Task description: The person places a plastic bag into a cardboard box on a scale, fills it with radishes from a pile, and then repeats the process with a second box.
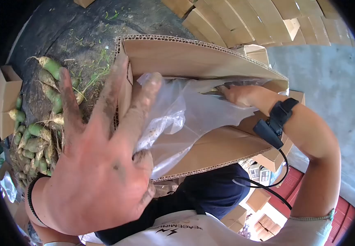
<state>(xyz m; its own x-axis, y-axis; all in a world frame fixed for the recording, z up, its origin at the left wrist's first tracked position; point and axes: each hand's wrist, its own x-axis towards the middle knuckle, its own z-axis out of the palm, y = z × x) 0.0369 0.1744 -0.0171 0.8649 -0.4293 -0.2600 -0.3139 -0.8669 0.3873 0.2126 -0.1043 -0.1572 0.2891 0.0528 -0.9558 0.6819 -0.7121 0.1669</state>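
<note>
An open cardboard box (193,55) lies in the middle, lined with a clear plastic bag (202,110). Large in the foreground, my left hand (103,156) is over the box's left end, its dirty fingers spread apart and the thumb beside the plastic. My right hand (237,94) reaches inside the box near its right end, against the plastic liner. Its fingertips are partly hidden, and what they touch there is unclear. A black strap with a small device (282,112) sits on my right wrist, with a cable running down from it.
Green radishes (38,143) are piled on the dark ground sheet at the left, near a small cardboard box (8,98). Rows of cardboard boxes (243,20) stand at the top right. Red panels (290,182) and more boxes show at the lower right.
</note>
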